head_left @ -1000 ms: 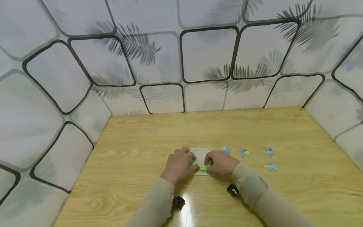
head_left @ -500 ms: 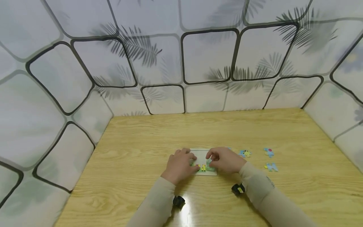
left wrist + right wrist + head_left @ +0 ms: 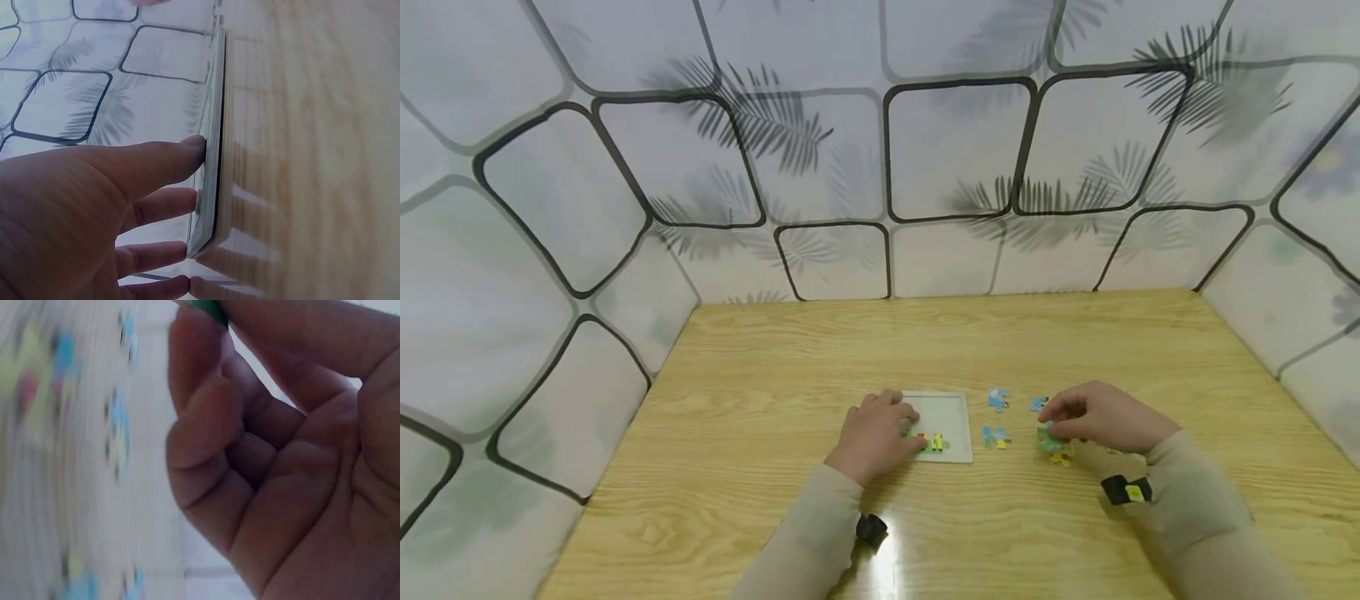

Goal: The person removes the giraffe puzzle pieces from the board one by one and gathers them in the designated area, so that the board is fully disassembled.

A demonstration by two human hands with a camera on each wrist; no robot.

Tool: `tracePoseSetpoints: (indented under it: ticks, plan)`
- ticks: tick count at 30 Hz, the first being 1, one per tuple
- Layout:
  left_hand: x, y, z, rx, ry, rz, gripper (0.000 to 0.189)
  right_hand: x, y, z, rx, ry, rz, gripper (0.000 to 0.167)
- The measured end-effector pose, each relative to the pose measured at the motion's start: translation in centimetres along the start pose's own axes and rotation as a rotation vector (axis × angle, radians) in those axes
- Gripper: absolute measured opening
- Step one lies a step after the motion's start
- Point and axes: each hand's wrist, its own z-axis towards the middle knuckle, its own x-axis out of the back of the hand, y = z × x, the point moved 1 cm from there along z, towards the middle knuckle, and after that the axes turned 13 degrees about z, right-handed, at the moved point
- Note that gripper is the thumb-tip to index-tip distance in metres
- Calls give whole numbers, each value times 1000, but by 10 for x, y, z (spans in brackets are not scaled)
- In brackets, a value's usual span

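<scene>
A shallow pale puzzle tray (image 3: 951,408) lies on the table, with green and yellow jigsaw pieces (image 3: 937,442) along its near side. My left hand (image 3: 871,437) rests on the tray's left part; in the left wrist view the thumb (image 3: 187,152) presses its face while the other fingers touch it. Right of the tray, my right hand (image 3: 1108,417) pinches a green jigsaw piece (image 3: 1048,440) between thumb and fingertips. Only a green edge of that piece (image 3: 211,307) shows in the right wrist view. Below it on the table is a yellow piece (image 3: 1062,459).
Loose blue jigsaw pieces lie between tray and right hand: one at the back (image 3: 997,400), one nearer (image 3: 997,437), and another (image 3: 1039,404) partly behind the fingers. The wooden table (image 3: 775,375) meets patterned fabric walls (image 3: 940,258) at the back and sides.
My right hand has lifted the green jigsaw piece from the tray's right part and carried it right, over the loose pieces. My left hand has stayed on the tray.
</scene>
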Motion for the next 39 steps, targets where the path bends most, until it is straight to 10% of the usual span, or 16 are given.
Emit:
tracePoseSetpoints:
  ticks: [10,24,39]
  plan:
    - [-1,-1,0,-4,-5,-3,40,27,39,-46,-102,-100,14,12]
    - [0,-10,-4,-67,-51,-91,39,21,40,-50,-136,-41,-75,6]
    - [-1,-19,-7,-114,-91,-104,42,-59,-25,42,27,-31,-184,16]
